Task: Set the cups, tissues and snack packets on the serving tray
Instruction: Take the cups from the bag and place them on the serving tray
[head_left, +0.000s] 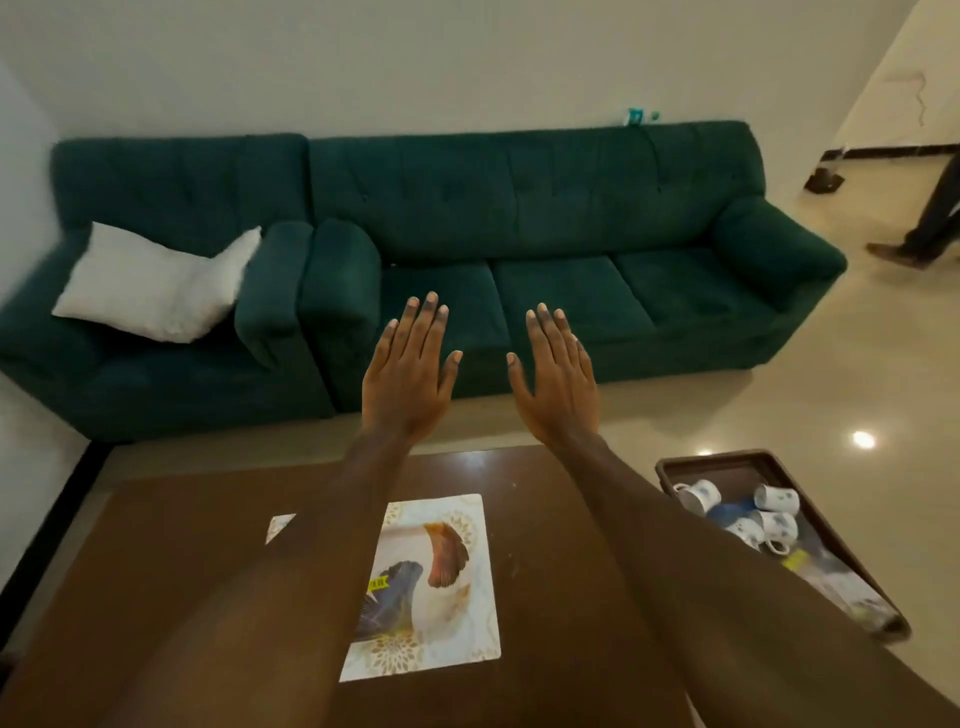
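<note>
My left hand (408, 371) and my right hand (558, 376) are stretched out flat above the far edge of the brown table (208, 571), fingers apart, holding nothing. A white serving tray (467, 613) with a fish picture lies flat on the table under my left forearm, which hides its left part. On the floor at the right stands a dark brown bin (727, 460) holding several white cups with blue flowers (776, 499), a blue item and clear packets (836, 577). A small white paper (278, 525) peeks out left of my left forearm.
A dark green sofa (519, 208) runs along the wall beyond the table, and a matching armchair at the left holds a white cushion (150, 286). Another person's leg and shoe (914, 244) show at the far right on the glossy tiled floor.
</note>
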